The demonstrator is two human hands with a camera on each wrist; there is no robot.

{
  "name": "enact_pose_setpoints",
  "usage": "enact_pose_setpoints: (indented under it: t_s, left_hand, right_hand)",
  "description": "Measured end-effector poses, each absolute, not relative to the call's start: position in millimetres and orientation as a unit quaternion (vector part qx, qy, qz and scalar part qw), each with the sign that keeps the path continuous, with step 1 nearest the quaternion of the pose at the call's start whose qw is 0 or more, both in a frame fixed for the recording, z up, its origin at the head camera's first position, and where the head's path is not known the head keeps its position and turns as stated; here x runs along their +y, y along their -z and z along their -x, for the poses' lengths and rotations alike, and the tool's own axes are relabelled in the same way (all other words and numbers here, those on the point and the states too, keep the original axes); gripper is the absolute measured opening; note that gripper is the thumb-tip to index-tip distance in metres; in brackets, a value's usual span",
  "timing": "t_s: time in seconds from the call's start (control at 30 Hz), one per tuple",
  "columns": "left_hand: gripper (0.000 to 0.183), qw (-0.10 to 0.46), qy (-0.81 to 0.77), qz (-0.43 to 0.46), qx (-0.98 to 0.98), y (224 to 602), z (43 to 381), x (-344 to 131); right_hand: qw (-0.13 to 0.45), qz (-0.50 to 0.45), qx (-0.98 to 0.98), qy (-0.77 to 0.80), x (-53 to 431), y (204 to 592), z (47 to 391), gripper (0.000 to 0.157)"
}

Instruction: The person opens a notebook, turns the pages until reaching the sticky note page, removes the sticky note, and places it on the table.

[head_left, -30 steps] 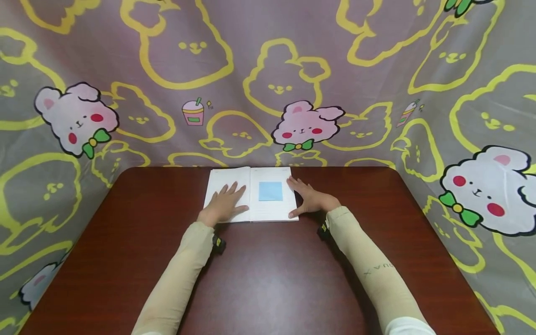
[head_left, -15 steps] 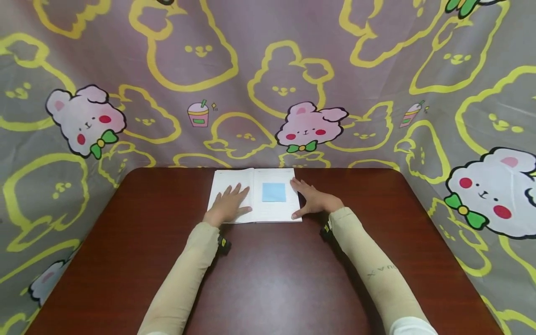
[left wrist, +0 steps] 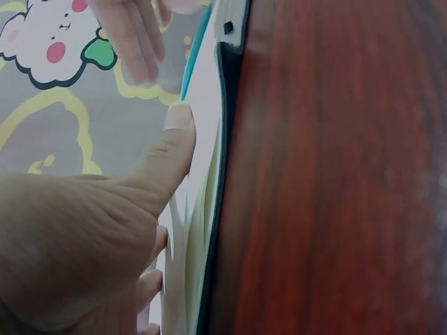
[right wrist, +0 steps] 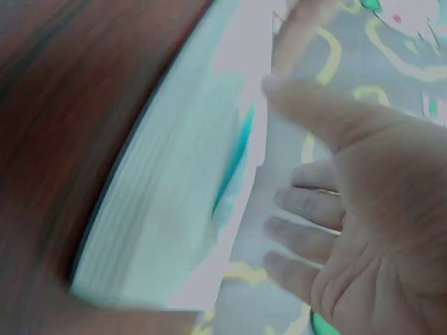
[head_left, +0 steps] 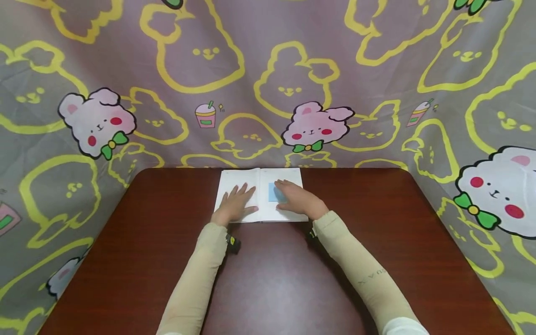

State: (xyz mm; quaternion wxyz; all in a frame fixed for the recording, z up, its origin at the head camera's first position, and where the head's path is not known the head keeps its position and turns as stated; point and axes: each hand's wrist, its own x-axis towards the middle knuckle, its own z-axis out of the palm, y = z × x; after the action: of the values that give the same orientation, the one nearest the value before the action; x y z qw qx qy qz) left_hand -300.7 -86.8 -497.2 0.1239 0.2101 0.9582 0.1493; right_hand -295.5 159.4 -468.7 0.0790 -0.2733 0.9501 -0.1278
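Observation:
An open notebook with white pages and a dark cover lies near the table's far edge. On its right page is a square blue sticky note, its right part hidden by my right hand. That hand is over the right page with fingers extended; in the right wrist view its fingers are apart from the thick page block and hold nothing. My left hand rests spread on the left page, thumb towards the centre fold. The left wrist view shows its thumb along the pages.
The dark red-brown wooden table spreads around the notebook and towards the person. A patterned curtain with cartoon bears stands just behind the table's far edge and along both sides. A small black device sits under the left wrist.
My right hand has moved left from the notebook's right edge to over the blue sticky note, covering part of it. The left hand stays on the left page. The head view has shifted slightly.

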Motion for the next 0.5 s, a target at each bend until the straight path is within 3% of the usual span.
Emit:
enact_pose_setpoints:
  t_s: [0.3, 0.5]
  left_hand:
    - [0.073, 0.124, -0.156, -0.206, 0.958, 497.2, 302.3, -83.6]
    - [0.073, 0.127, -0.161, -0.195, 0.959, 498.9, 300.2, -85.4]
  right_hand:
    - [0.016, 0.286, 0.958, -0.014, 119.7, 477.2, 296.1, 0.040]
    - [-0.028, 0.289, 0.954, -0.068, 109.1, 487.3, 296.4, 0.035]
